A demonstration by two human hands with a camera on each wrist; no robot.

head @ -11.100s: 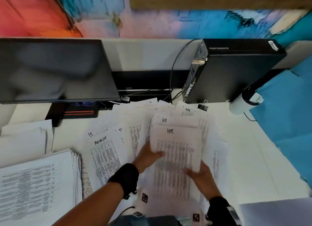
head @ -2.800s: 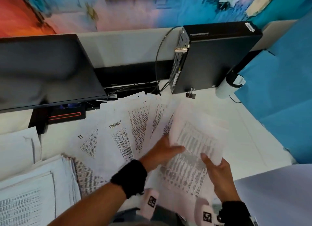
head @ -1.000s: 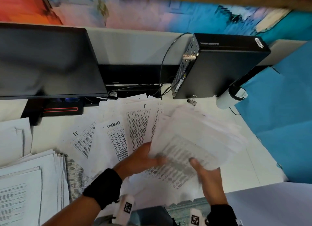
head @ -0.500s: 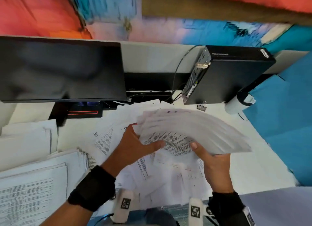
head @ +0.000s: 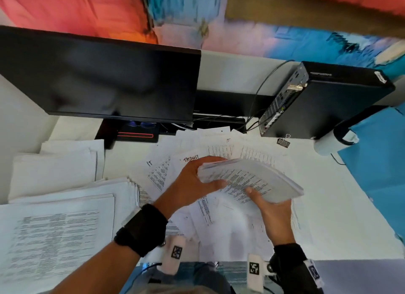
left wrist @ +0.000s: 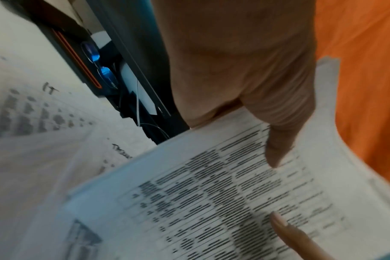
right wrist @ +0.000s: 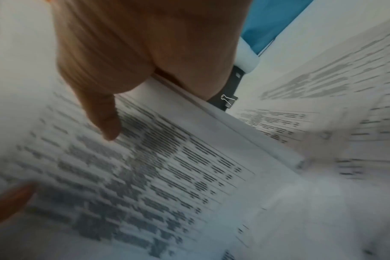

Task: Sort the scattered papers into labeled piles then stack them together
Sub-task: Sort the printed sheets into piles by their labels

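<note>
I hold a thick bundle of printed sheets [head: 252, 177] above the middle of the desk, tilted with its face toward me. My left hand [head: 206, 175] grips its left end, thumb on the printed face [left wrist: 278, 140] and fingers behind. My right hand [head: 267, 198] grips the near right corner, thumb [right wrist: 105, 114] on top and fingers hidden underneath. Loose sheets lie fanned on the desk below, one marked IT [head: 157, 173], one with a red handwritten heading [head: 190, 158] and another marked IT [head: 221, 146].
Two paper piles [head: 54, 228] [head: 54, 168] fill the desk's left side. A black monitor [head: 109, 81] and a small black computer [head: 324, 103] with cables stand at the back. A binder clip [head: 283, 141] lies by the computer. A blue panel [head: 377, 166] borders the right.
The sheets were spread loosely between my hands a second ago. They are now drawn into a tighter, squared bundle, raised off the desk and shifted slightly right.
</note>
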